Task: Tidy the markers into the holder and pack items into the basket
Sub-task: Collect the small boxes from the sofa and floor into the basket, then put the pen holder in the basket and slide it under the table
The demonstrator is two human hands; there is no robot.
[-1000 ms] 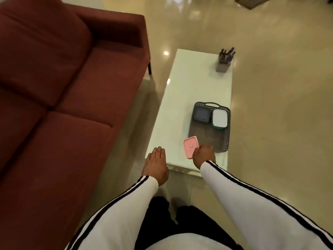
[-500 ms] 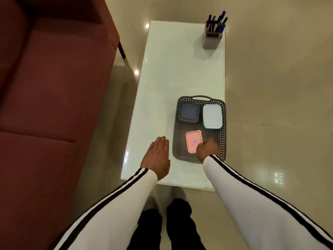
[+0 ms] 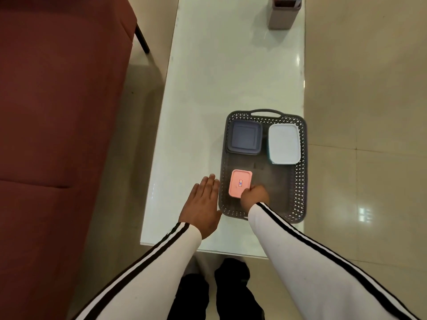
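Observation:
A grey perforated basket [image 3: 300, 181] sits on the white table [image 3: 219, 77]. Inside it, a dark grey lidded box [image 3: 245, 137] lies at the far left and a white lidded box [image 3: 284, 143] at the far right. My right hand [image 3: 254, 197] is inside the basket's near left part, gripping the near corner of a small pink box [image 3: 239, 183] that rests on the basket floor. My left hand [image 3: 203, 204] lies flat on the table, fingers together, touching the basket's left wall. A grey marker holder [image 3: 283, 12] stands at the far right, with markers cut off by the frame.
A dark red sofa [image 3: 57, 112] runs along the left, with a strip of glossy beige floor [image 3: 369, 112] between it and the table. The table's near edge is just in front of my legs. The basket's right side hangs close to the table's right edge.
My right hand carried the pink box from beside the basket's near left corner into the basket and set it down. My head moved forward over the table; my left hand stayed flat.

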